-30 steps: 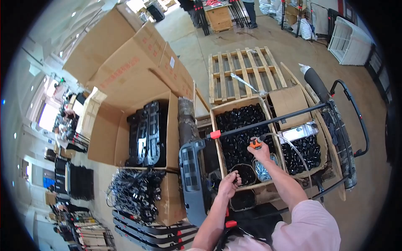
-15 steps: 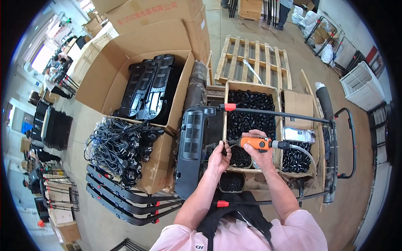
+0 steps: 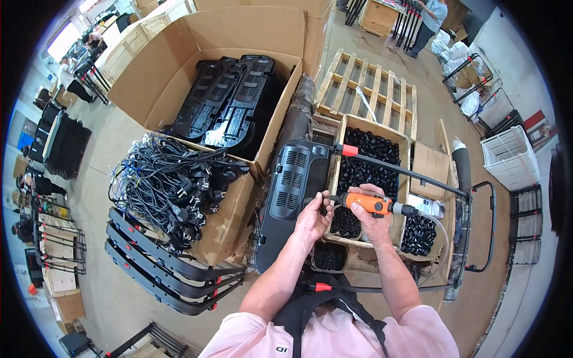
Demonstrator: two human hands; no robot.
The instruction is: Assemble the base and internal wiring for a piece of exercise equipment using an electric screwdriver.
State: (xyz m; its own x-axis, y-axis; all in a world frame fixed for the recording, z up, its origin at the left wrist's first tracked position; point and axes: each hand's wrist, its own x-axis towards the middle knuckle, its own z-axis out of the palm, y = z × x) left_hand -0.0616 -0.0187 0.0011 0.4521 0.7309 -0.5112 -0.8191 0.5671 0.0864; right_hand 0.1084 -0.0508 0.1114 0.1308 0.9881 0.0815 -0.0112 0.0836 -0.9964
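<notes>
Lowered, right hand [image 3: 371,210] clasps orange screwdriver [image 3: 367,203].

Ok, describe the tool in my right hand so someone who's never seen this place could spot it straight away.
Find the cardboard box of small black parts on the cart, just right of the upright black vented panel. In front of that box, the right hand grips an orange power screwdriver, lying level with its tip by the left hand. It is the only bright orange tool among black parts.

Your right hand [image 3: 371,210] now grips the orange driver [image 3: 365,203] level. Your left hand [image 3: 313,218] has moved onto the black panel [image 3: 290,197] (at its right edge).
</notes>
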